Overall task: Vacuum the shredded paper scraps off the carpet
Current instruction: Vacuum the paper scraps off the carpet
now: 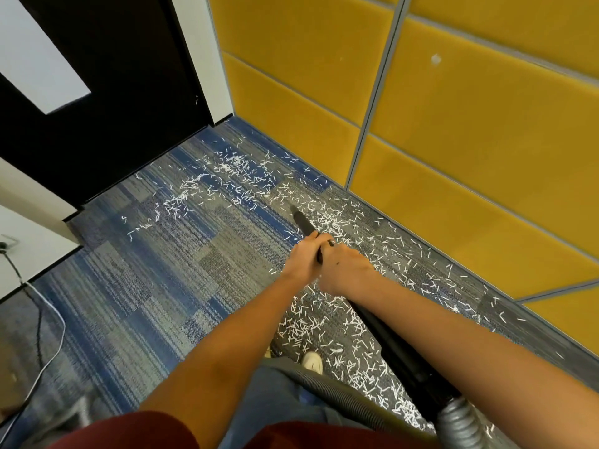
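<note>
Both hands hold the black vacuum tube (pixel 304 223); the left hand (pixel 303 257) is wrapped tight round it nearer the tip, and the right hand (pixel 345 270) is wrapped round it just behind, touching the left one; the tip of the tube points down at the blue and grey carpet (pixel 146 286), in among the little white paper scraps (pixel 233 176); the scraps lie all along the yellow wall (pixel 453 124) and up toward the black door (pixel 113 92); a grey hose (pixel 460 422) joins the tube's back end; a white shoe (pixel 312 362) stands near the scraps.
</note>
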### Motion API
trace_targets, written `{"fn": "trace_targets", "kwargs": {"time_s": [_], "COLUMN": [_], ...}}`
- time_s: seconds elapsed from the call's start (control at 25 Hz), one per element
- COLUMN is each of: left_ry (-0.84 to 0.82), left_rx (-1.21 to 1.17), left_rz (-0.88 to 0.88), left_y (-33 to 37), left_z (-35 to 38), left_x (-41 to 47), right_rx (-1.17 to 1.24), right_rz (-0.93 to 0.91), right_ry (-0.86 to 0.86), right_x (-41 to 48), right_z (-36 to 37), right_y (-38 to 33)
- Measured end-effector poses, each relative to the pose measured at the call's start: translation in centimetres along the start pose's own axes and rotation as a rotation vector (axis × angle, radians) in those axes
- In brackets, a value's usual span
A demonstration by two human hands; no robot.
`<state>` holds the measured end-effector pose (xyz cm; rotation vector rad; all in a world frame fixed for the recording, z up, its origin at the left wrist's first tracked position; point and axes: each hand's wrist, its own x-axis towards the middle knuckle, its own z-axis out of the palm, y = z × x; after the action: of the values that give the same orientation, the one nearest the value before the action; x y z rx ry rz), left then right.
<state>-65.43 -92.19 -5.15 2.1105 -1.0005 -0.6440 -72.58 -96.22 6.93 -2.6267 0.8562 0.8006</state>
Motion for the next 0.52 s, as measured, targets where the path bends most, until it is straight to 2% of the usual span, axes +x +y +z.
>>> {"fn": "trace_targets", "kwargs": {"time_s": [0.12,0.28,0.52], "left_ry": [0.058,0.054,0.145], "left_rx": [0.081,0.161,0.097], "left_rz": [-0.062,-0.147,-0.3], "left_y": [-1.5,-5.0,-15.0], "left_z": [-3.9,-8.8,-17.4], "left_x": [2.0,2.7,2.4], "right_rx": [0.027,0.012,-0.107], "right_rz": [-0.046,-0.166,-0.342], "right_ry": [0.001,-0.008,-0.06], "right_x": [2.3,5.2,11.3], "right_z": [-1.1,-2.5,-3.4], "right_y": [-2.0,-7.0,-19.0]}}
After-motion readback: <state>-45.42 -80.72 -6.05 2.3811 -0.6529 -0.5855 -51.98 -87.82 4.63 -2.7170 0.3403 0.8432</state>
